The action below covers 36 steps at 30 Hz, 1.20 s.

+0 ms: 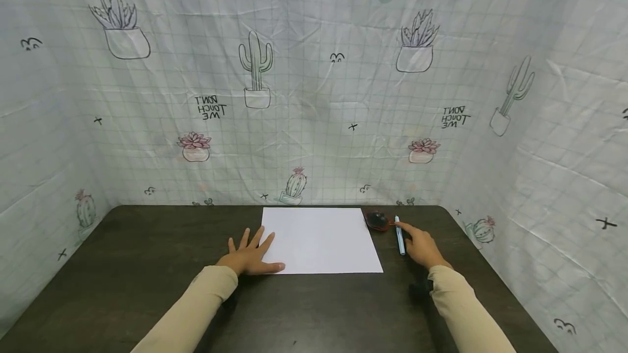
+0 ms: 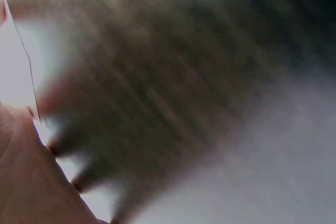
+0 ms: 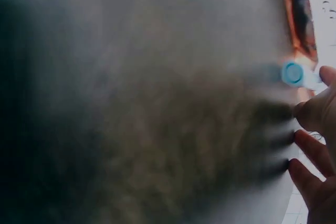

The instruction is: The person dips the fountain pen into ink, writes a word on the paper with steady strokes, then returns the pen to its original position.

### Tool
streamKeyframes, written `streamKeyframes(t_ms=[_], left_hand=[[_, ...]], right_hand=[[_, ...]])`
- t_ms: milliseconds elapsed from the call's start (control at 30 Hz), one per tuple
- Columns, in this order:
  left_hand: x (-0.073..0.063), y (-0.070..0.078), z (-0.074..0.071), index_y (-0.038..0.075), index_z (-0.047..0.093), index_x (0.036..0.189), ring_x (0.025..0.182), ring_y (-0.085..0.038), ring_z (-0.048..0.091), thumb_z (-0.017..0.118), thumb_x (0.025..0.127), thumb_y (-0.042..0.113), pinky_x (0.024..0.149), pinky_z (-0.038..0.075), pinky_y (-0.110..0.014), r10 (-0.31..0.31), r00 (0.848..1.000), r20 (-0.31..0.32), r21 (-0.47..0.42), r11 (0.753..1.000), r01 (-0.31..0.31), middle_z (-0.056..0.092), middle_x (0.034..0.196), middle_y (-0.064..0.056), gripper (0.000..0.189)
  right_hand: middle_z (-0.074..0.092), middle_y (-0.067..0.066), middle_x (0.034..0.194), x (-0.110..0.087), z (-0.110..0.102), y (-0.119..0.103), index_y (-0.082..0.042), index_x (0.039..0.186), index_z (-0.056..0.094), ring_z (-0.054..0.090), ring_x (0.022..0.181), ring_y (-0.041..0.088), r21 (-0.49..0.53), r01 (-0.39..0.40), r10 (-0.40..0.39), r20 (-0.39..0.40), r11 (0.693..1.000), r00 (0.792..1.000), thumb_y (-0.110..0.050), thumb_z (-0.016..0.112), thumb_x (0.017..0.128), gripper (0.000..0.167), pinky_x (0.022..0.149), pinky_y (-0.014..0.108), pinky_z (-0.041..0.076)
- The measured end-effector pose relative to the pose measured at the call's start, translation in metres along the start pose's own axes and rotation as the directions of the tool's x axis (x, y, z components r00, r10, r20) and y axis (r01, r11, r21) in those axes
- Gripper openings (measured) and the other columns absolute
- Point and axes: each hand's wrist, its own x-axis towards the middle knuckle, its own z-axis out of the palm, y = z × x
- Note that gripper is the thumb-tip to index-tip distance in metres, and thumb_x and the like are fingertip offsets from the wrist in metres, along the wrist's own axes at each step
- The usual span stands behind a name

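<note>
My left hand (image 1: 248, 257) rests with spread fingers on the left edge of a white sheet of paper (image 1: 321, 241). The thumb lies over its lower left corner, and the other fingers reach its left side. In the left wrist view, that hand (image 2: 31, 177) shows at the lower left. Right of the paper, my right hand (image 1: 423, 247) is beside a light blue pen (image 1: 400, 236), its index finger extended over the pen's far end. Whether it touches the pen cannot be told. The right wrist view shows the pen's round blue end (image 3: 293, 73) near the fingers (image 3: 310, 148).
Dark-lensed, orange-brown-framed sunglasses (image 1: 378, 220) lie by the paper's far right corner, left of the pen. Behind the dark wooden table (image 1: 147, 266) and along its sides hangs a white cloth (image 1: 304, 80) printed with cacti.
</note>
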Motion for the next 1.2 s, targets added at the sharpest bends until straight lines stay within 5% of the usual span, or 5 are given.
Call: streamKeyframes(t_ms=[133,367,733,1033,1200], left_hand=[[0.000,0.001,-0.001,0.029,0.016,0.170,0.162,-0.045,-0.012,0.051,0.082,0.093,0.118,-0.012,-0.080,-0.006,1.000,0.005,0.011,1.000,0.006,-0.002,0.178,-0.008,0.114],[-0.005,0.005,-0.005,0.029,0.017,0.170,0.162,-0.045,-0.010,0.052,0.082,0.092,0.119,-0.011,-0.079,0.001,1.000,0.007,0.006,1.000,-0.001,-0.001,0.178,-0.008,0.113],[-0.005,0.005,-0.006,0.030,0.018,0.169,0.162,-0.045,-0.008,0.052,0.083,0.091,0.120,-0.009,-0.079,-0.010,1.000,0.006,0.015,1.000,0.010,0.001,0.178,-0.008,0.112],[-0.002,0.002,-0.002,0.031,0.016,0.170,0.162,-0.044,-0.009,0.051,0.082,0.092,0.120,-0.009,-0.078,-0.016,1.000,0.009,0.034,0.999,0.016,-0.001,0.178,-0.006,0.112],[-0.002,0.001,-0.003,0.031,0.017,0.170,0.162,-0.045,-0.009,0.051,0.083,0.091,0.120,-0.008,-0.079,-0.014,1.000,-0.002,0.032,0.999,0.014,0.000,0.178,-0.008,0.111]], right_hand=[[0.068,0.033,0.110,0.002,-0.001,-0.001,0.002,0.143,0.059,0.042,0.058,0.020,-0.027,0.015,-0.016,-0.012,1.000,1.000,0.011,0.056,0.093,0.052,0.055,0.035,0.036],[0.070,0.031,0.119,0.007,0.001,0.001,0.001,0.134,0.068,0.054,0.075,0.028,-0.061,0.007,-0.009,-0.025,0.998,1.000,0.011,0.058,0.090,0.046,0.066,0.041,0.042],[0.072,0.031,0.111,0.011,0.004,0.004,0.001,0.120,0.072,0.046,0.063,0.022,-0.033,0.047,-0.050,-0.092,0.998,0.994,0.011,0.067,0.086,0.036,0.060,0.039,0.038],[0.074,0.030,0.107,0.008,0.003,0.002,-0.001,0.112,0.072,0.071,0.092,0.048,0.012,0.048,-0.045,-0.183,0.999,0.982,0.008,0.075,0.086,0.028,0.078,0.066,0.053],[0.074,0.026,0.104,0.007,-0.002,-0.001,-0.002,0.115,0.069,0.070,0.095,0.045,0.045,0.024,-0.014,-0.214,0.999,0.977,0.006,0.072,0.090,0.026,0.080,0.064,0.052]])
